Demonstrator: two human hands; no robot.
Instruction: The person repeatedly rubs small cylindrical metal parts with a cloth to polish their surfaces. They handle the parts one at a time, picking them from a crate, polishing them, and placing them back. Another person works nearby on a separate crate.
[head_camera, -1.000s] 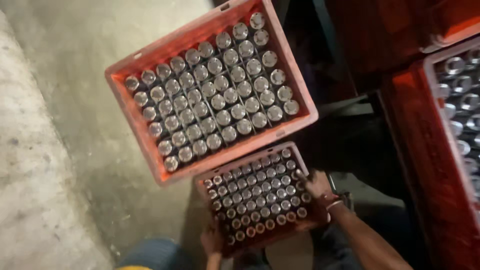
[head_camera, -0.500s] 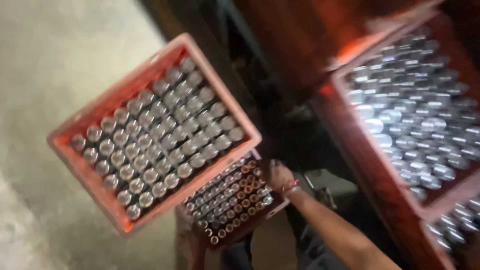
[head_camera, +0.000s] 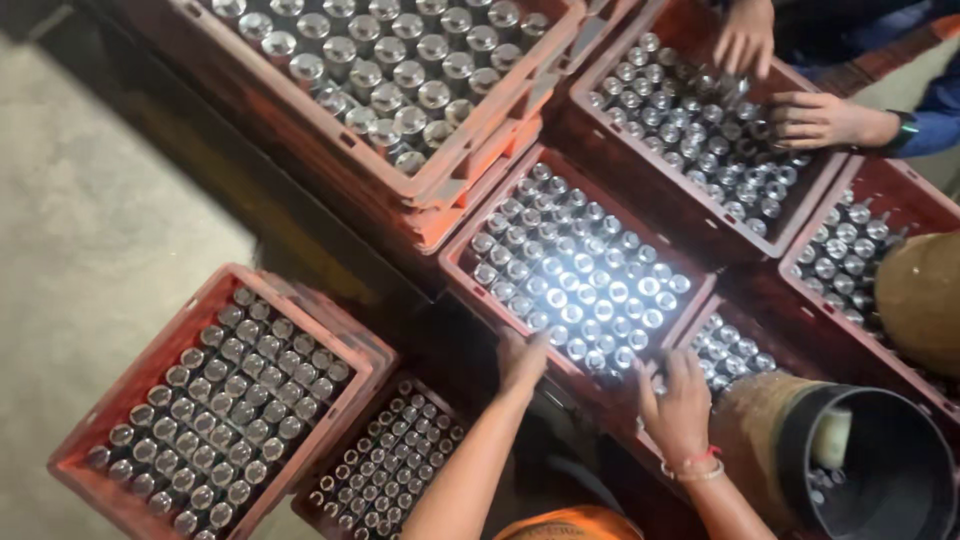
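A red plastic crate (head_camera: 455, 262) full of upright bottles with shiny metal caps sits in the middle, and its caps glare under a bright light. My left hand (head_camera: 522, 358) grips the crate's near rim, fingers curled over the edge. My right hand (head_camera: 680, 405), with a bracelet at the wrist, holds the near right corner, its fingertips by the outer caps. Both forearms reach in from the bottom edge.
More red crates of capped bottles surround it: one at lower left (head_camera: 70, 470), a lower one beside it (head_camera: 385, 460), a stack at the top (head_camera: 470, 200), and two on the right. Another person's hands (head_camera: 815, 118) work in the top-right crate (head_camera: 700, 205). A black bucket (head_camera: 880, 470) stands at lower right.
My hands have left the low crate at the bottom and moved up to the near rim of the middle crate. The view has swung right, showing more crates and another person's hands.
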